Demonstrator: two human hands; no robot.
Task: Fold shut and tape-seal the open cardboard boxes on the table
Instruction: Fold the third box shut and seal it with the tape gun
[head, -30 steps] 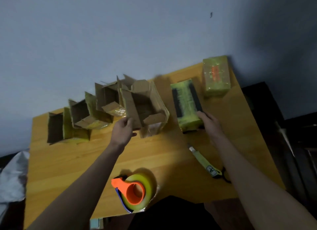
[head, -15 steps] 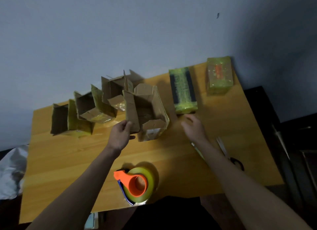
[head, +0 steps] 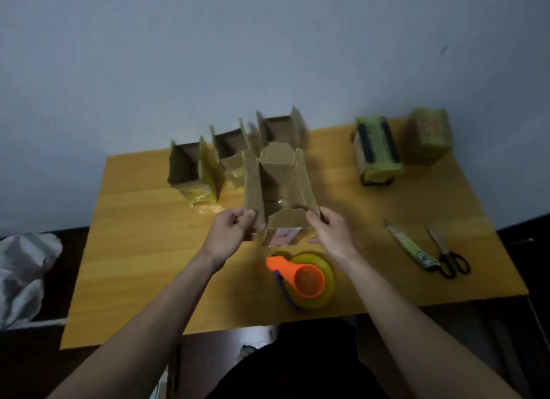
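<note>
An open cardboard box with its flaps standing up sits in the middle of the wooden table. My left hand pinches the near end of its left long flap. My right hand grips the near end of its right long flap. Three more open boxes stand behind it: one at the left, one in the middle, one at the back. Two taped-up boxes, one with black stripes and one at the far right, lie at the back right. A tape dispenser with an orange handle lies near the front edge.
A utility knife and black-handled scissors lie on the table's right side. A crumpled white cloth sits off the table at the left. A grey wall rises behind the table.
My right hand left the striped taped box and came over to the open box's right flap. My left hand shifted to its left flap. The box now sits closer to me, and the view panned.
</note>
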